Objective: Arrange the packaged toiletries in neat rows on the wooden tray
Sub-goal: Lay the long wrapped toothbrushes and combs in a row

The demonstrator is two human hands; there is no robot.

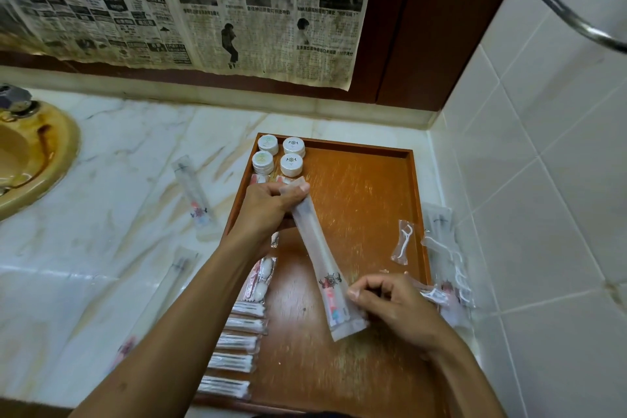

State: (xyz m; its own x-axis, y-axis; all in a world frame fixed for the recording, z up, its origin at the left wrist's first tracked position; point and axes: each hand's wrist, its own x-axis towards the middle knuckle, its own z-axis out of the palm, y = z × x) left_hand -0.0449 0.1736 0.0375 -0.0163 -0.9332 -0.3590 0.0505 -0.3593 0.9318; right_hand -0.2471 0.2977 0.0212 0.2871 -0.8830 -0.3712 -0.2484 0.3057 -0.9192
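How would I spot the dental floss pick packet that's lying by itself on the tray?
Find the wooden tray on the marble counter. Along its right rim lies the floss pick packet, a small clear sleeve with a white pick inside. Unlike the other floss packets heaped outside the rim, it lies alone on bare wood.

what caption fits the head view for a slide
Both hands, left hand and right hand, hold a packaged toothbrush over the wooden tray.
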